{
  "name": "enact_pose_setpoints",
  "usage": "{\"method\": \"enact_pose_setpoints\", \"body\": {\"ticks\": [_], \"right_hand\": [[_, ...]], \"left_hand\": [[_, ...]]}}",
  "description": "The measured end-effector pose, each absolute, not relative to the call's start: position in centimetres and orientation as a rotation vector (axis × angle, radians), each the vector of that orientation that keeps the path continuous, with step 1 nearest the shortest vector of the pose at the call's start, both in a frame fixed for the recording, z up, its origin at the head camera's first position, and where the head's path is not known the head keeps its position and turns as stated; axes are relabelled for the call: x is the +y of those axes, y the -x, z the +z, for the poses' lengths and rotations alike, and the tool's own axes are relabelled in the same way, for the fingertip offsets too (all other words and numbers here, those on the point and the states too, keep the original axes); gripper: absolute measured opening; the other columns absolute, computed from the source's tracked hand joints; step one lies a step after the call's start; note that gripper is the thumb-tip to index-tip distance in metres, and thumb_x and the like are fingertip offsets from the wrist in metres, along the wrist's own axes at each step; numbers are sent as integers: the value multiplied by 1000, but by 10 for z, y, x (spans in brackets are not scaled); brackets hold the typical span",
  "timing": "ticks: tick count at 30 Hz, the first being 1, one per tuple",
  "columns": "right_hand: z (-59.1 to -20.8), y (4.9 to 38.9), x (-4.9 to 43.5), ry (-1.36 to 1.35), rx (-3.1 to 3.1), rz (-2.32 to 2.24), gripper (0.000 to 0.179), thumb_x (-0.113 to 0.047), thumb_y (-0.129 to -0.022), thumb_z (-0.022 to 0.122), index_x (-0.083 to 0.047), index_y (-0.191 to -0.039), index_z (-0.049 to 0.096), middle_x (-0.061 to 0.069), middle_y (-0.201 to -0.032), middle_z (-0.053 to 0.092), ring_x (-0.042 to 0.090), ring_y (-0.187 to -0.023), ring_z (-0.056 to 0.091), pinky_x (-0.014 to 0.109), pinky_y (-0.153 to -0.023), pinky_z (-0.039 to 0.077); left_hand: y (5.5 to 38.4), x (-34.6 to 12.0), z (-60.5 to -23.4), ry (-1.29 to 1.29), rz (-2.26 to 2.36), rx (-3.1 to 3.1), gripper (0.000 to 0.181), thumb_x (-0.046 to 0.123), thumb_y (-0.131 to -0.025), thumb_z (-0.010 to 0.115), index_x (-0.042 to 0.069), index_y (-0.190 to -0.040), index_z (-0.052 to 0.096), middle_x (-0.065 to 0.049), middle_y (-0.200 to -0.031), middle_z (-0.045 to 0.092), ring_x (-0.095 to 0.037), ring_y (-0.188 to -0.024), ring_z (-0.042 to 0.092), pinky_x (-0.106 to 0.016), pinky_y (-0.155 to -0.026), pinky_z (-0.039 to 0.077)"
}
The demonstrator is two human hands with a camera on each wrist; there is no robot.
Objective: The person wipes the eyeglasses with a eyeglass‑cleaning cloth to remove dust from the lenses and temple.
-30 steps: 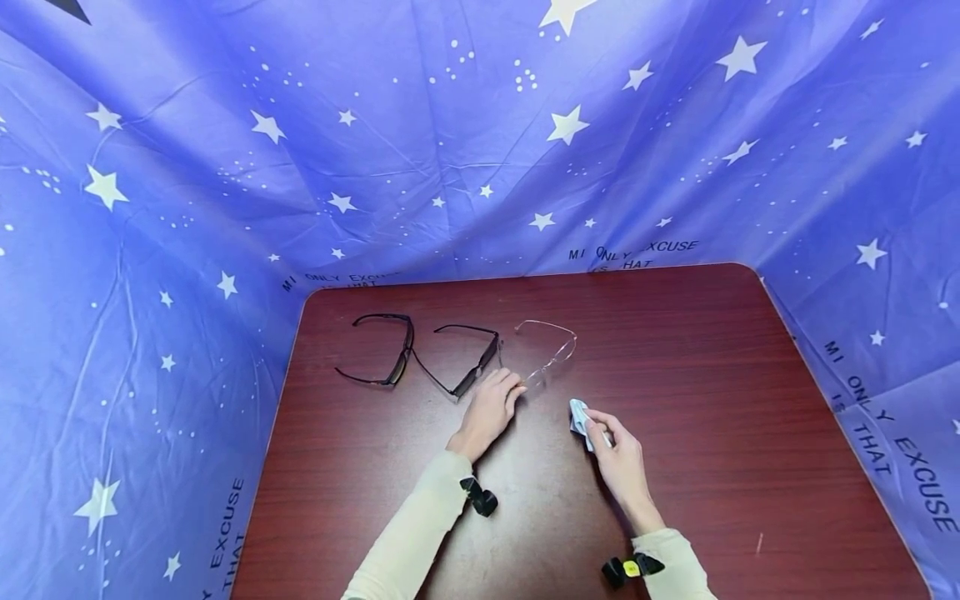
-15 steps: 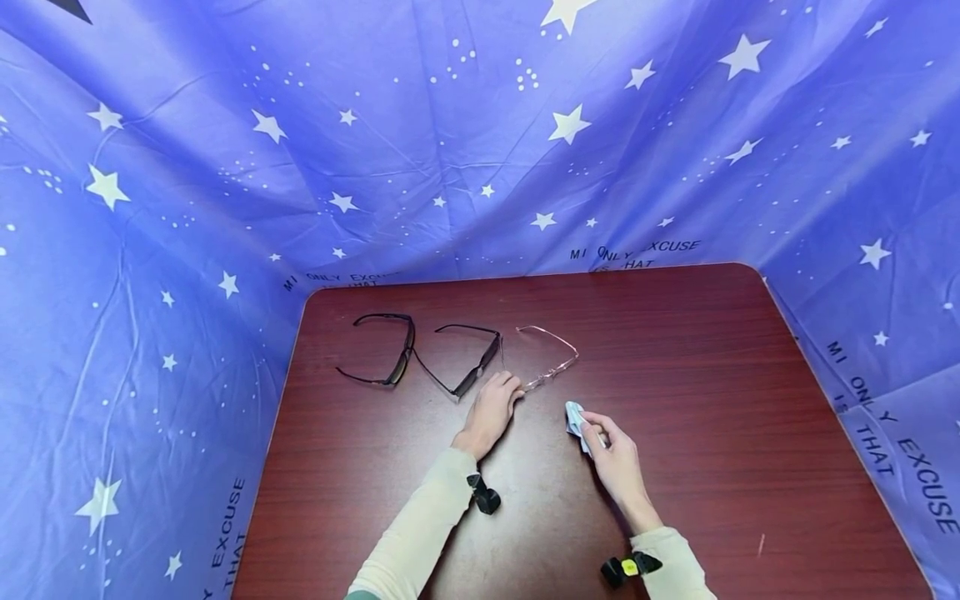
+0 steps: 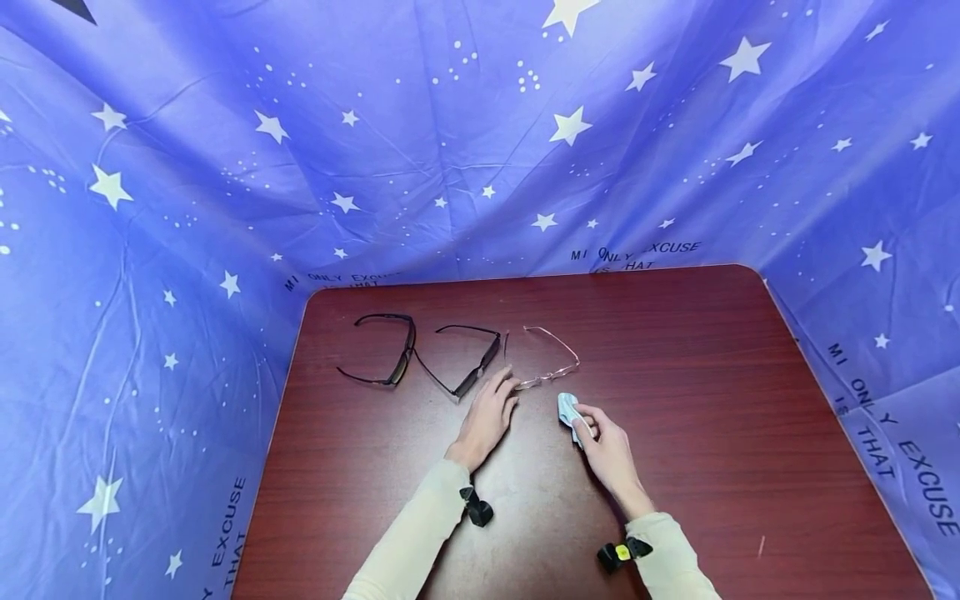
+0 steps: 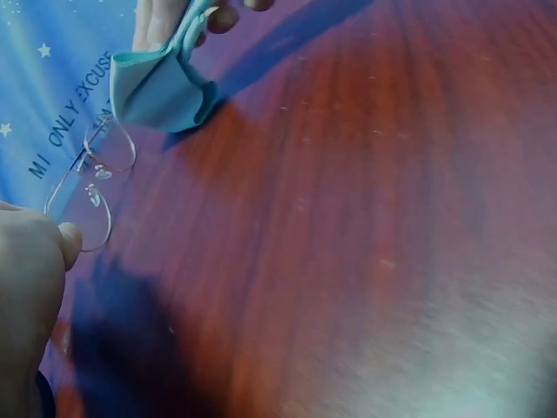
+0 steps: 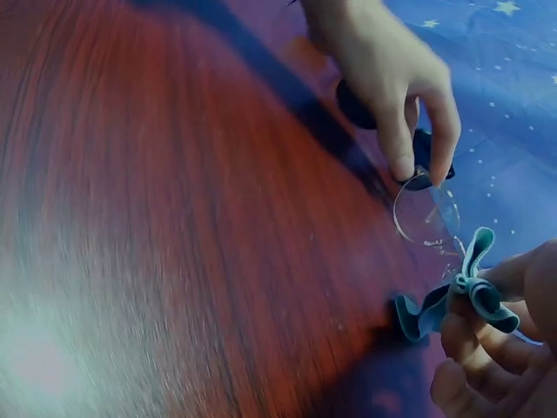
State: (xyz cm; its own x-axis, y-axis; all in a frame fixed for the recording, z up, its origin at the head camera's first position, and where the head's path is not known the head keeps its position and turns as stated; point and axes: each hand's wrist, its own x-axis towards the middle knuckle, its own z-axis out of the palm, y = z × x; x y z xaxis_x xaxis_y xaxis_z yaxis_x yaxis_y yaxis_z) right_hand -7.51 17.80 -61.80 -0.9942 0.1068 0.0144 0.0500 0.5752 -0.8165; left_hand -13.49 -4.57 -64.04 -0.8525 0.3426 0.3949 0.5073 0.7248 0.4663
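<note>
Thin wire-rimmed eyeglasses (image 3: 551, 375) have their temples spread toward the back of the table. My left hand (image 3: 486, 419) pinches them at the left end of the rim; thumb and fingers meet there in the right wrist view, where the left hand (image 5: 396, 96) hangs over the rim (image 5: 399, 222). My right hand (image 3: 609, 450) pinches a folded light-blue cloth (image 3: 570, 412), just in front of the glasses' right side. Up close in the left wrist view, the cloth (image 4: 161, 91) hangs beside one lens; whether it touches the lens I cannot tell.
Two pairs of dark-framed glasses lie left of my left hand: black sunglasses (image 3: 476, 367) nearest, and another black pair (image 3: 405, 354) farther left, both with temples spread. A reddish-brown wooden table (image 3: 712, 400) bears everything. Blue star-printed curtain (image 3: 450, 167) rises along its back and sides.
The wire glasses have tilted, so their lenses now show nearly edge-on, and shifted slightly right. My right hand has moved a little left and away from me with the cloth. The dark glasses stay put.
</note>
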Motion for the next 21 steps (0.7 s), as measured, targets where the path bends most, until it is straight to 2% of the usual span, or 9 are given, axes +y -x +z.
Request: {"method": "enact_pose_setpoints", "body": {"ticks": [3,7,10,21], "right_hand": [[-619,78,178,58,-2796,1200,27,-10,-96,69,-7,-123,70,5,-93,70,14,-76,61,37,-66,49],[-619,81,179,-18,-2852,1010,28,-15,-97,68,-12,-125,69,9,-112,72,33,-99,71,57,-74,55],[-620,83,179,-57,-2879,952,28,-17,-98,68,-15,-126,69,9,-121,72,39,-108,70,61,-76,55],[-627,83,180,-162,-2938,819,27,-11,-92,73,-13,-118,73,8,-101,71,40,-85,70,56,-61,54]], "left_hand": [[127,-51,-641,640,-855,-2637,29,9,-96,71,4,-124,68,-17,-141,60,-33,-125,63,-44,-107,52],[117,-59,-642,602,-877,-2621,26,10,-96,71,4,-121,70,-16,-137,63,-33,-124,63,-45,-106,53],[110,-66,-643,580,-894,-2616,23,10,-95,72,5,-118,72,-15,-133,65,-32,-122,64,-44,-105,53],[93,-90,-641,531,-1005,-2574,20,8,-92,75,6,-112,74,-14,-128,68,-28,-120,64,-42,-103,53]]}}
